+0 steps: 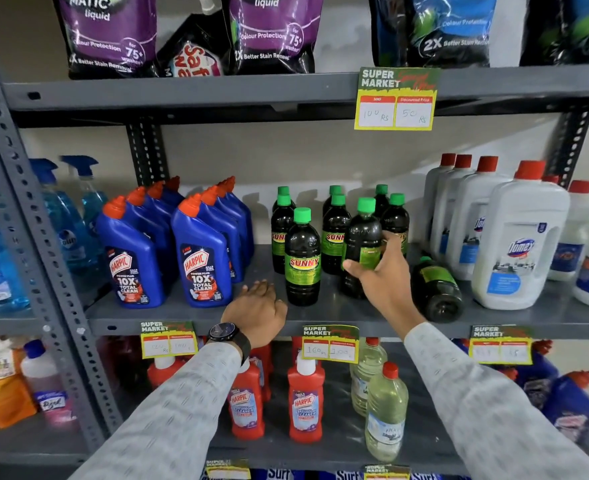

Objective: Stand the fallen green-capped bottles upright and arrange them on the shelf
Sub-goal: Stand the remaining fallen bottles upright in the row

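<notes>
While right hand (381, 271) grips, seemingly, glossy bottle (362, 237)

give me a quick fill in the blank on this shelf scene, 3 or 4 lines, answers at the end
1. The right hand grips an upright green-capped bottle by its ____.
2. One green-capped bottle lies on its ____, between the right hand and the white bottles.
3. The left hand rests on the shelf holding ____.
4. The blue Harpic bottles have ____ caps.

Missing words: label; side; nothing; orange
</notes>
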`<state>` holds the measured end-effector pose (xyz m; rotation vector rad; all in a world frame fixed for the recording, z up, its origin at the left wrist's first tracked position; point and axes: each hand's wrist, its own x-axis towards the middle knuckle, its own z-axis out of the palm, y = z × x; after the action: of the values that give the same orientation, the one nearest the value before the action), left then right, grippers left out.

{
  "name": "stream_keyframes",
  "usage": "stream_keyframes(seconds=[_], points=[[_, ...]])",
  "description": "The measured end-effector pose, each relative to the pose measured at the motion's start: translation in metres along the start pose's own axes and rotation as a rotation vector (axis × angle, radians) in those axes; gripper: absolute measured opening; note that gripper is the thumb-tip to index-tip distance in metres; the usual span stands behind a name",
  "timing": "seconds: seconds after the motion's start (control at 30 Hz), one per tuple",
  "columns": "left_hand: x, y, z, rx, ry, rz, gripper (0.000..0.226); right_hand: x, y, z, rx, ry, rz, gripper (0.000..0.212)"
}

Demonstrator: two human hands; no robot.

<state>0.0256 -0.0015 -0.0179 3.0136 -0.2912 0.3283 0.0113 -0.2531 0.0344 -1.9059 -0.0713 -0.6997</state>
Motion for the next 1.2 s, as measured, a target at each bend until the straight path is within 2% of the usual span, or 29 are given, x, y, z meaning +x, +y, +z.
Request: stream_keyframes(seconds=[0.3, 0.4, 0.53, 0.7, 0.9, 1.03, 1.2], points=[[0.0, 0.0, 0.0, 0.006, 0.0, 0.002, 0.064, -0.006, 0.022, 0.01, -0.096, -0.011, -0.026, 0.086], [0.0, 0.001, 0.0, 0.009, 0.0, 0.001, 0.063, -0.001, 0.028, 0.006, -0.032, -0.099, -0.015, 0.095], [0.0, 0.001, 0.0, 0.008, 0.003, 0.0, 0.064, 0.007, 0.041, 0.0, 0.104, -0.268, 0.089, 0.087], [0.0, 0.002, 0.0, 0.007, -0.002, 0.0, 0.064, 0.003, 0.039, 0.003, 0.037, -0.228, 0.057, 0.074], [0.001, 0.0, 0.0, 0.002, -0.011, -0.002, 0.066, 0.003, 0.042, 0.004, 0.018, -0.201, 0.013, 0.081], [0.002, -0.001, 0.001, -0.014, -0.005, -0.001, 0.066, 0.004, 0.047, -0.002, 0.102, -0.279, 0.046, 0.078], [0.002, -0.001, 0.001, -0.013, -0.007, -0.003, 0.067, 0.001, 0.04, 0.001, 0.052, -0.238, 0.017, 0.071]])
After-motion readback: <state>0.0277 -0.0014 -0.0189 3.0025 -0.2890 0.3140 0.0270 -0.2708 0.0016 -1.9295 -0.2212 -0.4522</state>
